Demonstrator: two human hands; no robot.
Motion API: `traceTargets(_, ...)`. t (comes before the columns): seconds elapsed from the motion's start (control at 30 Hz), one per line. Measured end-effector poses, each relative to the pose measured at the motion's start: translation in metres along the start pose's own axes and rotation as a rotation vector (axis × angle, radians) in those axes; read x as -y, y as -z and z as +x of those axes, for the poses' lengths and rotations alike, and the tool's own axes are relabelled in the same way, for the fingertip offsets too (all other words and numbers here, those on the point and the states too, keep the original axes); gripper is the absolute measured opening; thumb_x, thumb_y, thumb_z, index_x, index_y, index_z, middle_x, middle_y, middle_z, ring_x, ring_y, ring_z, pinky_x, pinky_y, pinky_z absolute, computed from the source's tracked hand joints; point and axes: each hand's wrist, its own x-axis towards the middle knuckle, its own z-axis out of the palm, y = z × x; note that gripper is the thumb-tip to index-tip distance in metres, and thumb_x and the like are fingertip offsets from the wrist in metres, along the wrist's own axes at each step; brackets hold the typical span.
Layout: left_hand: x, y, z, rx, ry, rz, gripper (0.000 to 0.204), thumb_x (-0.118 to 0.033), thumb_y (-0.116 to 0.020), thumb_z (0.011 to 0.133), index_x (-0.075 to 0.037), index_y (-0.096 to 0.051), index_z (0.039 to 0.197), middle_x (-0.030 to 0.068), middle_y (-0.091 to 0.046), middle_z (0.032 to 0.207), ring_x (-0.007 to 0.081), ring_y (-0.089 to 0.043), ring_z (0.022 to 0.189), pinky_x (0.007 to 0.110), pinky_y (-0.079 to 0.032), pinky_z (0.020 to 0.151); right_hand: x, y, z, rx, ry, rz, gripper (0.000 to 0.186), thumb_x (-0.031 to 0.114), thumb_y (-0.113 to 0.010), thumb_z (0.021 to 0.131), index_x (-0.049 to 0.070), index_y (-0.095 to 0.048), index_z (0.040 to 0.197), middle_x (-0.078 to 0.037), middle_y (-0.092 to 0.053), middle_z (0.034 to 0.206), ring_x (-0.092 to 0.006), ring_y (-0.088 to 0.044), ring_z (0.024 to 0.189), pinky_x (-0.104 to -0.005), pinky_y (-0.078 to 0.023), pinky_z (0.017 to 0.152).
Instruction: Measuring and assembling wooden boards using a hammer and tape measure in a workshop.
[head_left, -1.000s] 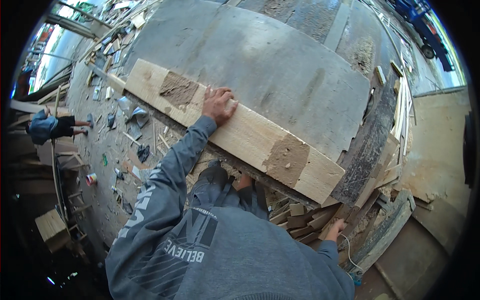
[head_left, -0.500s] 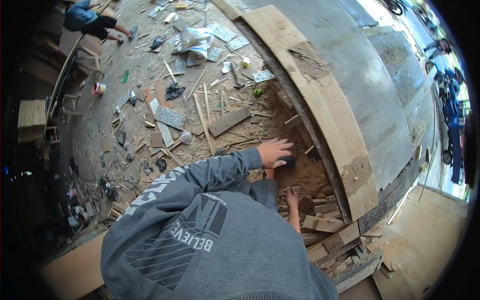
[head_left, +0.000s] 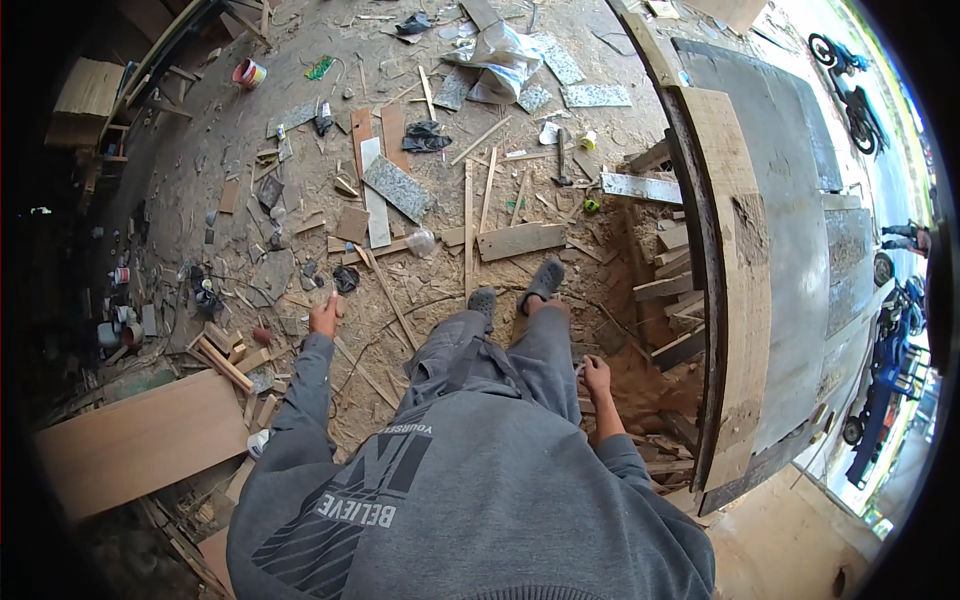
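Note:
My left hand (head_left: 325, 316) hangs out to the left above the littered ground, loosely closed, and nothing shows in it. Beneath and around it lie wood slivers and a crumpled black plastic scrap (head_left: 345, 279). My right hand (head_left: 596, 374) is lower right of centre, beside my right leg, with its fingers closed. A small pale bit shows at its fingertips, too small to name. To the right of that hand is a sandy hollow with stacked wood offcuts (head_left: 680, 290), partly under the edge of a long wooden board (head_left: 735, 290).
Loose planks (head_left: 522, 241), a hammer (head_left: 562, 160), speckled panels (head_left: 398, 188) and a white plastic bag (head_left: 500, 62) litter the ground ahead. A wide brown board (head_left: 145, 440) lies at left. A grey slab-like surface (head_left: 790, 250) stretches along the right, with parked motorcycles (head_left: 850, 100) beyond.
My left hand has drawn back from the hollow and swung far left, its spread fingers now closed. My body has straightened and turned, bringing my feet into view. A person at upper left has left view.

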Motion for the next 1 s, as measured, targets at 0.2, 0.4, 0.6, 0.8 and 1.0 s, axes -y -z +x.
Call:
traceTargets(0.2, 0.006, -0.103, -0.016, 0.203, -0.098, 0.145, 0.061, -0.063, -0.066, 0.092, -0.006, -0.074, 0.072, 0.0123, -0.068, 0.071, 0.0231, -0.065, 0.069, 0.039, -0.052, 0.070, 0.071, -0.030, 0.082, 0.103, 0.236, -0.377, 0.033, 0.028, -0.068, 0.096, 0.000, -0.072, 0.113, -0.010, -0.073, 0.090, -0.0167, -0.067, 0.071, -0.0324, -0.053, 0.061)
traceTargets(0.4, -0.076, -0.194, -0.039, 0.442, -0.141, 0.212, 0.055, -0.059, -0.071, 0.089, -0.004, -0.076, 0.095, 0.0117, -0.073, 0.082, 0.0213, -0.068, 0.076, 0.036, -0.054, 0.073, 0.168, -0.053, 0.219, 0.123, 0.303, -0.590, 0.039, 0.031, -0.068, 0.092, -0.001, -0.073, 0.113, -0.014, -0.077, 0.094, -0.0206, -0.072, 0.079, -0.0352, -0.056, 0.073)
traceTargets(0.6, -0.182, -0.199, 0.050, 0.326, -0.076, 0.106, 0.045, -0.048, -0.069, 0.096, -0.004, -0.071, 0.103, 0.0088, -0.069, 0.078, 0.0183, -0.066, 0.071, 0.035, -0.053, 0.069, 0.317, -0.139, 0.368, 0.253, 0.375, -0.666, 0.041, 0.036, -0.062, 0.090, 0.005, -0.074, 0.114, -0.021, -0.075, 0.106, -0.0383, -0.071, 0.101, -0.0446, -0.055, 0.090)
traceTargets(0.8, -0.147, -0.264, 0.195, 0.342, 0.109, -0.252, 0.039, -0.038, -0.065, 0.102, -0.001, -0.066, 0.113, 0.0044, -0.066, 0.078, 0.0129, -0.062, 0.068, 0.031, -0.054, 0.063, 0.383, -0.247, 0.534, 0.212, 0.433, -0.735, 0.043, 0.037, -0.063, 0.091, 0.003, -0.073, 0.115, -0.024, -0.074, 0.108, -0.0391, -0.071, 0.104, -0.0444, -0.055, 0.093)
traceTargets(1.0, -0.047, -0.411, 0.373, 0.463, 0.091, -0.019, 0.044, -0.043, -0.063, 0.102, 0.000, -0.067, 0.102, 0.0064, -0.069, 0.081, 0.0139, -0.063, 0.068, 0.034, -0.054, 0.064, 0.346, -0.313, 0.736, 0.016, 0.470, -0.871, 0.045, 0.036, -0.063, 0.091, 0.000, -0.069, 0.117, -0.027, -0.072, 0.108, -0.0423, -0.069, 0.104, -0.0483, -0.053, 0.093)
